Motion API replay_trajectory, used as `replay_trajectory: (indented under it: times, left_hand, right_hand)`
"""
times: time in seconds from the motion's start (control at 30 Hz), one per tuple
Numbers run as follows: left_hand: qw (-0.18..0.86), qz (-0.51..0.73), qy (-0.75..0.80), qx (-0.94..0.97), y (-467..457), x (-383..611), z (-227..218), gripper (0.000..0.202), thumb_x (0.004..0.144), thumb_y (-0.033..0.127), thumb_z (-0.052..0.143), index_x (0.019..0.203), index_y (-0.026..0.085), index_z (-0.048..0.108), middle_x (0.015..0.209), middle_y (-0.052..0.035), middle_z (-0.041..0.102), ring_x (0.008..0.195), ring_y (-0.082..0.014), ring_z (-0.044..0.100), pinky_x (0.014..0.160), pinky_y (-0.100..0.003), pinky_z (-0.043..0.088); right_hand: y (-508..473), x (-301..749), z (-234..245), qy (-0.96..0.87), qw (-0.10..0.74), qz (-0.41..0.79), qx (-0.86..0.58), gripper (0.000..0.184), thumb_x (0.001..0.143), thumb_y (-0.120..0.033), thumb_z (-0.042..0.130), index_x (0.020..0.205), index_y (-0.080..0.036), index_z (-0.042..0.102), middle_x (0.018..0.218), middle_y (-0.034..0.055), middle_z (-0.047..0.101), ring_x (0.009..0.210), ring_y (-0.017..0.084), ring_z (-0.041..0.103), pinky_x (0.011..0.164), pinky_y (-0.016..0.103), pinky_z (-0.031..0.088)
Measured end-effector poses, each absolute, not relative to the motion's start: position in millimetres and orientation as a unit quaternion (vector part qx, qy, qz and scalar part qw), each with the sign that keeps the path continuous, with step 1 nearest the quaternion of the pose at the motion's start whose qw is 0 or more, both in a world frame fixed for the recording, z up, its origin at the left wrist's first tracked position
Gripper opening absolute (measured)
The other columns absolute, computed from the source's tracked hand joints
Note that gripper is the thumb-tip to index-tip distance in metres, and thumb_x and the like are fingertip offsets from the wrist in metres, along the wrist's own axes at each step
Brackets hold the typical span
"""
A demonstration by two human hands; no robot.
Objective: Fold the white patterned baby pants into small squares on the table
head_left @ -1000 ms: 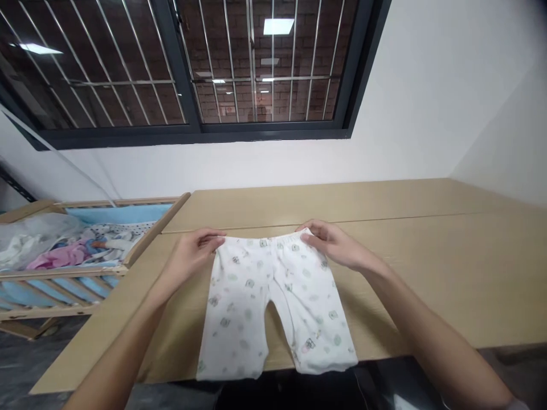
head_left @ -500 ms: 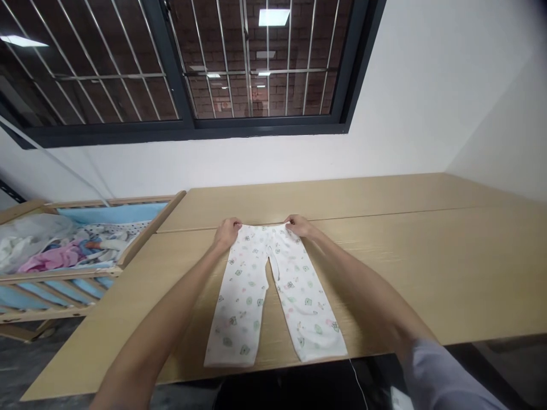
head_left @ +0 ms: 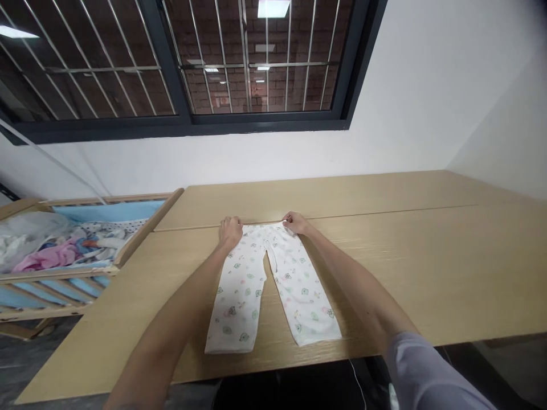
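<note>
From the head camera, a pair of white cotton baby trousers [head_left: 243,285], printed with small green and pink motifs, is seen laid flat directly below the grip. Its waistband lies furthest from the camera and its two legs are slightly spread.

The left hand [head_left: 231,232] is placed on the left corner of the waistband, knuckles upward and fingers curled down. The fingertips are hidden by the back of the hand, so whether the cloth is pinched or only pressed cannot be told. The right hand [head_left: 296,223] has its thumb and fingers pressed together on the right corner, with the edge of the waistband pinched between them. The hands are kept apart, with the waistband stretched between them.

The trousers rest on a pale wood-effect table [head_left: 427,262], and a seam between two tabletops runs just beyond the grip. To the left of the grip stands a light wooden cot [head_left: 145,230] with slatted sides and blue padding, and a heap of white, pink and dotted clothes [head_left: 55,250] lies inside it. Well beyond the grip, a white wall [head_left: 405,114] is pierced by a dark-framed window [head_left: 256,62] with metal bars, and brickwork is visible behind it. Below and to the right of the right hand, a pale lilac sleeve [head_left: 427,376] covers the upper part of the right arm.
</note>
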State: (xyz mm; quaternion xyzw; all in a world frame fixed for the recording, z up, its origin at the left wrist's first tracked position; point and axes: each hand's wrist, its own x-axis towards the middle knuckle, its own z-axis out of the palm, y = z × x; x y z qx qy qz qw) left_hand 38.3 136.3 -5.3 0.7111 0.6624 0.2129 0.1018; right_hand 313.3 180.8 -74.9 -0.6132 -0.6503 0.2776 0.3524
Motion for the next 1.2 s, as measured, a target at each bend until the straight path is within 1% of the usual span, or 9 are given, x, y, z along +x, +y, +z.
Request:
replay_trajectory:
  times: [0.13, 0.27, 0.37, 0.5, 0.6, 0.8, 0.93, 1.03, 1.2]
  left_hand:
    - [0.112, 0.226, 0.600, 0.759, 87, 66, 24, 0.029, 0.099, 0.028, 0.049, 0.123, 0.016, 0.061, 0.129, -0.0156, 0.063, 0.121, -0.0274, 0.057, 0.103, -0.041, 0.044]
    - [0.183, 0.177, 0.498, 0.829, -5, 101, 34, 0.031, 0.098, 0.044, 0.050, 0.090, 0.022, 0.069, 0.087, -0.0034, 0.074, 0.079, -0.0195, 0.067, 0.073, -0.032, 0.050]
    - [0.211, 0.109, 0.393, 0.888, -74, 128, 18, 0.042, 0.098, 0.048, 0.046, 0.080, 0.018, 0.069, 0.073, -0.0050, 0.072, 0.069, -0.0207, 0.066, 0.072, -0.036, 0.050]
    - [0.164, 0.072, 0.367, 0.913, -121, 160, -13, 0.048, 0.095, 0.054, 0.050, 0.088, 0.012, 0.073, 0.082, -0.0124, 0.075, 0.085, -0.0304, 0.070, 0.088, -0.048, 0.051]
    - [0.156, 0.044, 0.401, 0.902, -126, 175, -26, 0.055, 0.093, 0.058, 0.050, 0.098, 0.009, 0.073, 0.091, -0.0175, 0.075, 0.090, -0.0354, 0.071, 0.086, -0.050, 0.053]
    - [0.172, 0.008, 0.403, 0.899, -121, 176, -14, 0.034, 0.091, 0.031, 0.047, 0.092, 0.010, 0.074, 0.088, -0.0170, 0.076, 0.080, -0.0317, 0.071, 0.077, -0.044, 0.052]
    - [0.234, 0.086, 0.426, 0.870, -123, 157, 1, 0.028, 0.089, 0.028, 0.047, 0.074, 0.018, 0.069, 0.071, -0.0079, 0.071, 0.062, -0.0202, 0.062, 0.061, -0.032, 0.042]
    - [0.325, 0.190, 0.443, 0.814, -128, 133, 11, 0.033, 0.093, 0.032, 0.046, 0.064, 0.021, 0.055, 0.055, 0.0012, 0.057, 0.050, -0.0130, 0.048, 0.053, -0.029, 0.031]
    - [0.438, 0.290, 0.478, 0.704, -143, 84, 18, 0.041, 0.096, 0.042, 0.045, 0.060, 0.022, 0.043, 0.054, 0.0033, 0.049, 0.054, -0.0124, 0.048, 0.054, -0.026, 0.032]
  right_hand:
    - [181, 324, -75, -0.640, 0.373, 0.311, -0.596, 0.014, 0.087, -0.021, 0.060, 0.095, -0.013, 0.069, 0.093, 0.0062, 0.074, 0.077, 0.013, 0.064, 0.072, 0.021, 0.049]
    - [181, 328, -76, -0.640, 0.379, 0.339, -0.577, 0.015, 0.084, -0.026, 0.066, 0.089, -0.014, 0.072, 0.095, 0.0084, 0.076, 0.084, 0.016, 0.068, 0.077, 0.024, 0.052]
    - [182, 325, -77, -0.637, 0.371, 0.337, -0.586, 0.015, 0.078, -0.027, 0.073, 0.085, -0.014, 0.073, 0.087, 0.0080, 0.076, 0.078, 0.017, 0.067, 0.073, 0.025, 0.052]
    - [183, 322, -78, -0.634, 0.353, 0.304, -0.617, 0.015, 0.078, -0.026, 0.072, 0.087, -0.014, 0.070, 0.084, 0.0057, 0.074, 0.072, 0.014, 0.064, 0.068, 0.023, 0.049]
    - [180, 318, -77, -0.642, 0.335, 0.274, -0.633, 0.013, 0.081, -0.025, 0.068, 0.090, -0.015, 0.068, 0.087, 0.0051, 0.073, 0.075, 0.013, 0.064, 0.071, 0.022, 0.048]
    - [168, 308, -61, -0.651, 0.291, 0.234, -0.661, 0.009, 0.083, -0.023, 0.065, 0.089, -0.016, 0.066, 0.092, 0.0068, 0.074, 0.082, 0.015, 0.065, 0.070, 0.022, 0.046]
    - [161, 303, -35, -0.659, 0.257, 0.221, -0.671, 0.009, 0.079, -0.019, 0.069, 0.086, -0.016, 0.066, 0.090, 0.0065, 0.074, 0.083, 0.017, 0.065, 0.067, 0.022, 0.044]
    - [159, 296, -8, -0.670, 0.233, 0.220, -0.669, 0.013, 0.075, -0.018, 0.071, 0.087, -0.015, 0.067, 0.089, 0.0072, 0.074, 0.081, 0.019, 0.064, 0.063, 0.022, 0.043]
    - [158, 263, 32, -0.693, 0.222, 0.225, -0.648, 0.018, 0.073, -0.016, 0.071, 0.091, -0.014, 0.069, 0.084, 0.0064, 0.073, 0.073, 0.016, 0.064, 0.059, 0.021, 0.044]
